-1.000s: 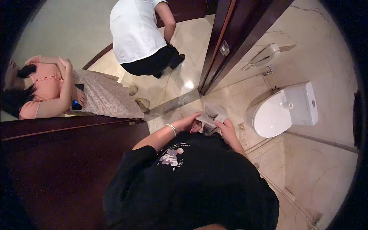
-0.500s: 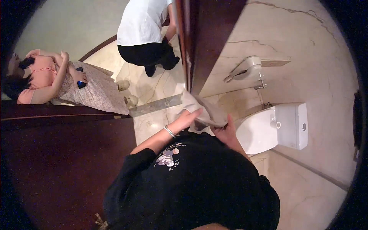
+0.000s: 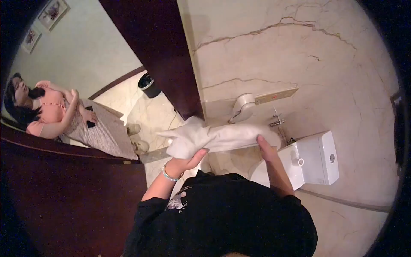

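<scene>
A white cloth (image 3: 222,136) is stretched sideways in front of me, its left part bunched into loose folds. My left hand (image 3: 188,162), with a bracelet on the wrist, grips the bunched end from below, thumb on top. At the other end my right hand (image 3: 267,149) is closed on the cloth with its thumb pressed on the upper side. Most fingers of both hands are hidden beneath the fabric. Behind and to the right of the right hand stands a white toilet (image 3: 299,165), partly covered by my forearm.
A dark door panel (image 3: 77,205) is at my left, and another dark upright panel (image 3: 150,38) rises ahead. Beyond the opening are a person in a pink top (image 3: 51,107) and a black bin (image 3: 150,86). A white paper holder (image 3: 245,106) and metal valve (image 3: 277,120) are on the marble wall.
My hands have moved apart, and the cloth is drawn out wider between them. The view has turned; the person in the white shirt is out of sight, and a bin shows.
</scene>
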### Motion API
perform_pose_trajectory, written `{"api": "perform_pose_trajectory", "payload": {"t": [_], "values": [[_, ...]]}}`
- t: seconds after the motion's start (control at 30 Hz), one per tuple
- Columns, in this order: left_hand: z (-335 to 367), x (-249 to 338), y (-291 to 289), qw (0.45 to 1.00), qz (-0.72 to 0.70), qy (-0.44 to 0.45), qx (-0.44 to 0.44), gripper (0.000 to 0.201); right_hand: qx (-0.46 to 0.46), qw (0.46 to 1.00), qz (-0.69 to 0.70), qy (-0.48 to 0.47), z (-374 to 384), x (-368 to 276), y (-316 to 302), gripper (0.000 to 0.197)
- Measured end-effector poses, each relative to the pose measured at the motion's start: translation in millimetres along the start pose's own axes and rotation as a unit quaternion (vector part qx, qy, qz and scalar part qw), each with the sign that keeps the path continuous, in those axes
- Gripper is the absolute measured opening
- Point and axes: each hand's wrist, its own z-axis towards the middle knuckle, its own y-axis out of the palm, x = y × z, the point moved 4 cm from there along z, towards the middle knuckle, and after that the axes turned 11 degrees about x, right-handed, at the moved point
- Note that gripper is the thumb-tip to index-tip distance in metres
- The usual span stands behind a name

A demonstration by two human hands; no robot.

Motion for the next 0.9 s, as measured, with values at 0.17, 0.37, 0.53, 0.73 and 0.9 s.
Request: {"api": "perform_pose_trajectory", "payload": {"t": [0.17, 0.37, 0.53, 0.73, 0.9], "values": [[36.3, 5.3, -24.4, 0.997, -0.03, 0.07, 0.025, 0.036, -0.066, 0.949, 0.002, -0.308, 2.3, -112.8, 10.7, 0.037], [82.8, 9.8, -37.7, 0.984, -0.09, 0.108, 0.11, 0.035, -0.043, 0.803, -0.127, -0.581, -1.0, -177.7, 18.6, 0.033], [132.5, 45.0, -24.7, 0.909, 0.329, 0.255, -0.013, 0.037, 0.081, 0.64, -0.385, -0.66, 21.1, -213.8, 10.5, 0.032], [233.2, 53.6, -18.4, 0.892, 0.326, 0.261, 0.172, 0.036, 0.168, 0.58, -0.389, -0.696, 81.6, -321.1, 16.9, 0.034], [261.4, 46.2, -6.3, 0.874, 0.394, 0.204, 0.197, 0.04, 0.143, 0.701, -0.303, -0.63, 122.1, -339.9, 19.6, 0.034]]}}
